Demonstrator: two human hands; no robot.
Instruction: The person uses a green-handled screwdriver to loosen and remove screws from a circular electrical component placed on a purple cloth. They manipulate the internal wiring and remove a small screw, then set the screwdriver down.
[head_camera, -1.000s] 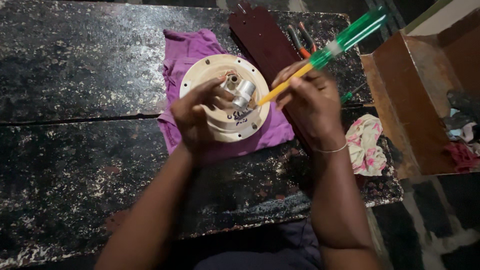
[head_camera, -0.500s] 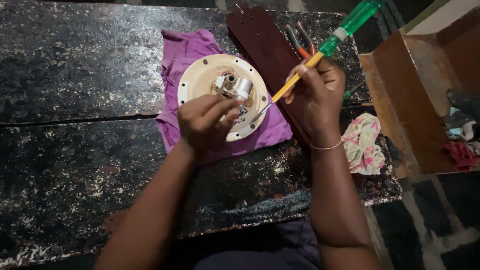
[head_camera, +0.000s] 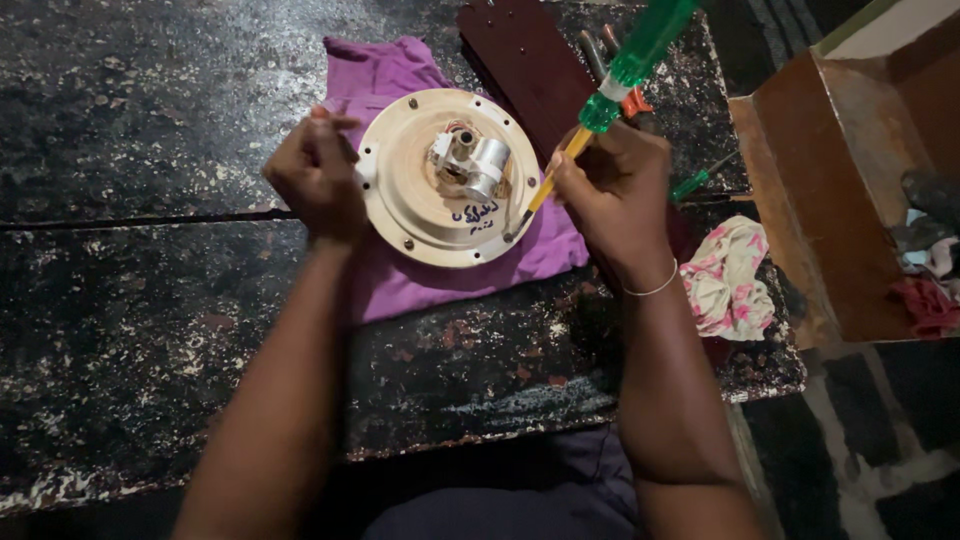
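A round cream fan motor housing (head_camera: 425, 205) with a silver hub in its middle lies on a purple cloth (head_camera: 390, 75) on the worn black table (head_camera: 130, 330). My right hand (head_camera: 615, 195) grips a screwdriver (head_camera: 610, 100) with a green handle and yellow shaft; its tip rests at the housing's right rim. My left hand (head_camera: 315, 175) is closed against the housing's left edge, touching it there.
A dark brown fan blade (head_camera: 520, 60) lies behind the housing, with a few more screwdrivers beside it. A pink floral rag (head_camera: 735, 280) sits near the table's right edge. A rusty open box (head_camera: 850, 190) with rags stands to the right, off the table.
My left hand moved off the hub and top of the housing to its left edge. The screwdriver tip shifted from the centre out to the right rim.
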